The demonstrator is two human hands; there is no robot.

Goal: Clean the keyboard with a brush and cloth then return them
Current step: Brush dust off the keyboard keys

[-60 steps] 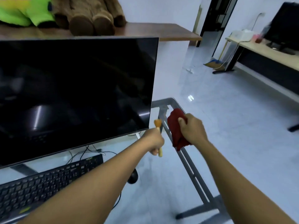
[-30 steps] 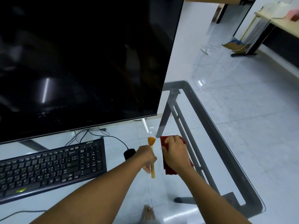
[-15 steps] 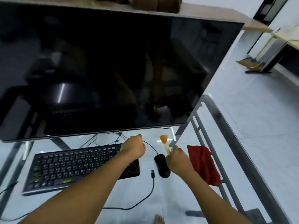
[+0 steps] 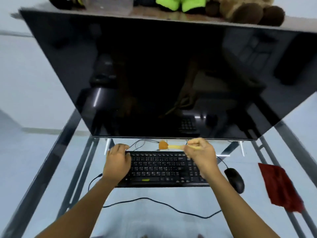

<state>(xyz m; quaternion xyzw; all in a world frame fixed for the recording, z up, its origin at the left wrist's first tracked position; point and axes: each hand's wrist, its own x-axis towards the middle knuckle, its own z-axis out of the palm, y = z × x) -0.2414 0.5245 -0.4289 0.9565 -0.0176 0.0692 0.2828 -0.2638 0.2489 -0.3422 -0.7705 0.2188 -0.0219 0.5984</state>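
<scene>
- Gripping a brush [image 4: 173, 146] in the right hand [image 4: 200, 154], fingers curled tight round its pale yellow handle, above the back right corner of the keyboard [image 4: 161, 169].
- Pointing left, orange bristle tip just past the keyboard's back edge, close under the monitor [image 4: 154, 74].
- Resting over the keyboard's left end, the left hand [image 4: 118, 162], fingers bent down onto the back left corner; cannot tell whether actually clamped on the edge or only pressing.
- Lying flat on the glass desk [image 4: 154, 219], the keyboard, black, centred beneath the monitor.
- Sitting just right of the keyboard, a black mouse [image 4: 234, 180].
- Lying further right of the keyboard, beyond the mouse, a crumpled red cloth [image 4: 279, 186], touched by neither hand.
- Trailing across the glass in front of the keyboard, a loose black cable [image 4: 154, 201].
</scene>
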